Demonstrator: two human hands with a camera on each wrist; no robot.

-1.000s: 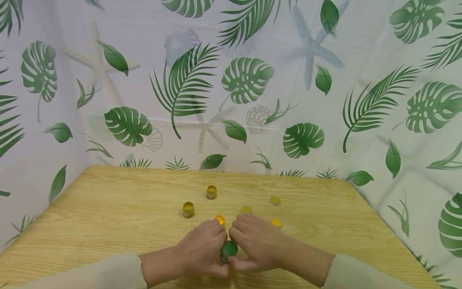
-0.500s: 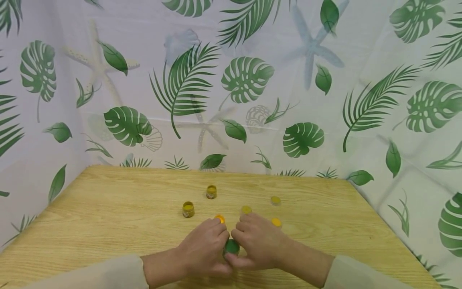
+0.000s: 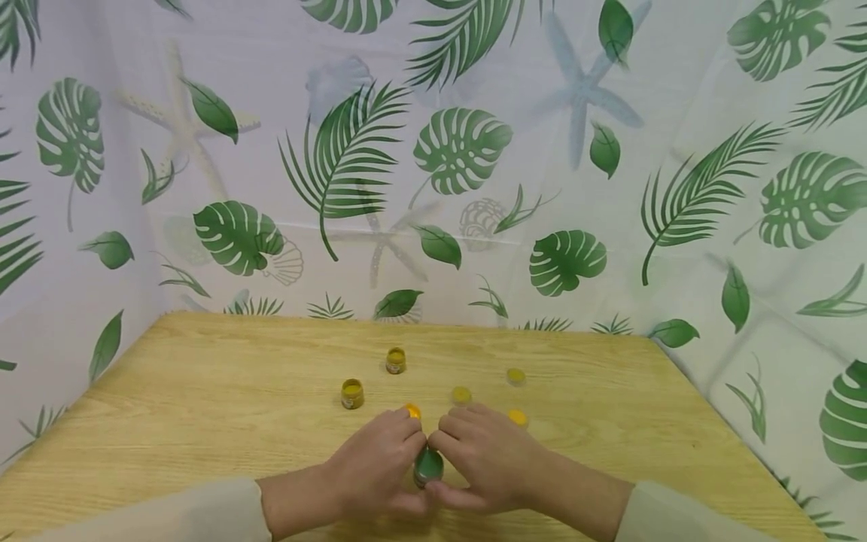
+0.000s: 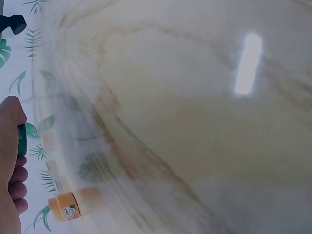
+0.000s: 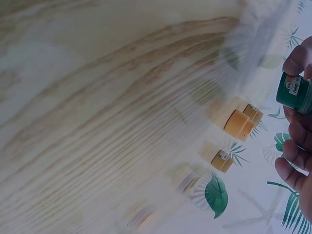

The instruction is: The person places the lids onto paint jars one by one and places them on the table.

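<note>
The left hand (image 3: 379,468) and the right hand (image 3: 489,461) are meeting above the near part of the wooden table (image 3: 237,391), and between them they are holding one small green jar (image 3: 429,467). Both hands are curling their fingers, and both are pinching this jar from its two sides, the thumbs lying at the near side. The right wrist view is showing its printed label near the fingers; whether the cap is sitting tight or loose, I cannot tell, because the fingers are covering much of it. Just beyond the left hand, an orange jar (image 3: 412,411) is standing, partly hidden. Farther left a mustard jar (image 3: 352,394) is standing open, and behind it a second mustard jar (image 3: 396,361). Beyond the right hand, two dull yellow lids and one bright yellow lid (image 3: 518,418) are lying apart from each other. Behind the table, a leaf-printed cloth (image 3: 494,263) is hanging.
</note>
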